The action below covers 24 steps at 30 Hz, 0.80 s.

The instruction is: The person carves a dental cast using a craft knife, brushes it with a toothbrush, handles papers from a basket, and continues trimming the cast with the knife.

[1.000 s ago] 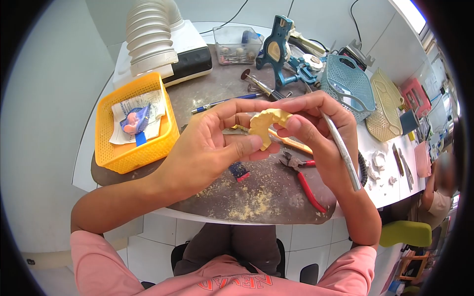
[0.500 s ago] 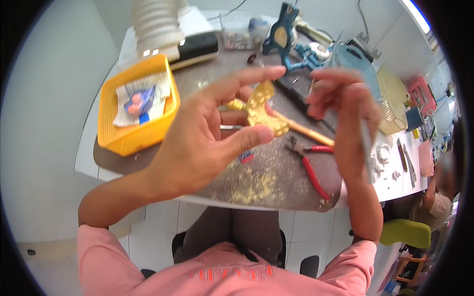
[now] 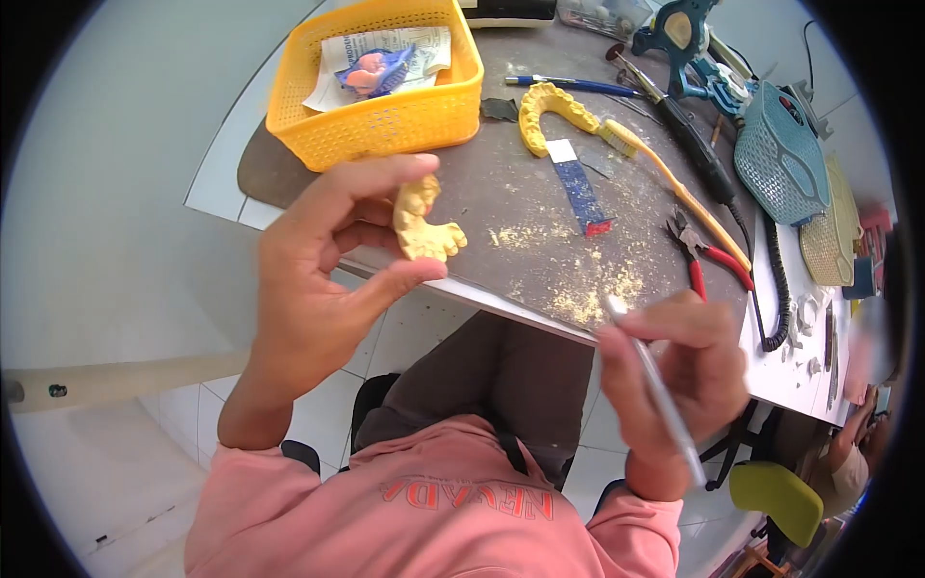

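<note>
My left hand [image 3: 318, 279] grips a yellow plaster dental cast [image 3: 421, 234] between thumb and fingers, raised over the table's front edge. Lower right, my right hand [image 3: 689, 371] is closed around a slim silver pen-like tool [image 3: 662, 397], its pale tip pointing up and left. The tool and the cast are well apart. Another yellow dental cast [image 3: 531, 123], horseshoe-shaped, lies on the table beside the bristles of a toothbrush [image 3: 689, 197]. Below that cast lies a blue strip [image 3: 576, 188] with a white end and a red end. Yellow crumbs [image 3: 602, 294] are scattered nearby.
A yellow basket [image 3: 376, 135] holding paper and a blue-and-pink piece stands at upper left. Red-handled pliers [image 3: 696, 252], a corded rotary handpiece [image 3: 689, 140] and a blue pen [image 3: 568, 85] lie rightward. Beyond are a blue articulator [image 3: 686, 34] and a teal basket [image 3: 785, 159]. Another person [image 3: 848, 462] sits far right.
The head view has shifted. My right hand has come down towards the front edge with the tool, and my left hand holds the cast lower and further left, exposing the second cast.
</note>
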Each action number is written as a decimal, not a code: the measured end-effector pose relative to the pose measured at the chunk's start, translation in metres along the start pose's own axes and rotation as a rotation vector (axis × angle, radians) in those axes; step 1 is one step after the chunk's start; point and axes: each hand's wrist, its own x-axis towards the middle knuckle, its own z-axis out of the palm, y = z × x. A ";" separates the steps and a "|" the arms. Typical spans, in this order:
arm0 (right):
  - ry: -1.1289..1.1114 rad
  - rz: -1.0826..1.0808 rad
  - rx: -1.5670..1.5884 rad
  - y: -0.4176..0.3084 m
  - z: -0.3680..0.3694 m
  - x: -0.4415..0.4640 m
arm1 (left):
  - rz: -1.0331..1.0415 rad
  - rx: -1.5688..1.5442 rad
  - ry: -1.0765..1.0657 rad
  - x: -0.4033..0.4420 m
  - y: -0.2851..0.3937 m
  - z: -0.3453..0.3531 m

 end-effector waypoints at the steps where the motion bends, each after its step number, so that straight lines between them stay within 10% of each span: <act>1: -0.005 -0.059 -0.034 0.005 0.010 0.000 | -0.030 0.034 -0.024 0.000 -0.001 0.001; 24: -0.097 -0.099 -0.126 0.009 0.060 0.014 | 0.162 0.265 -0.004 -0.001 -0.015 0.009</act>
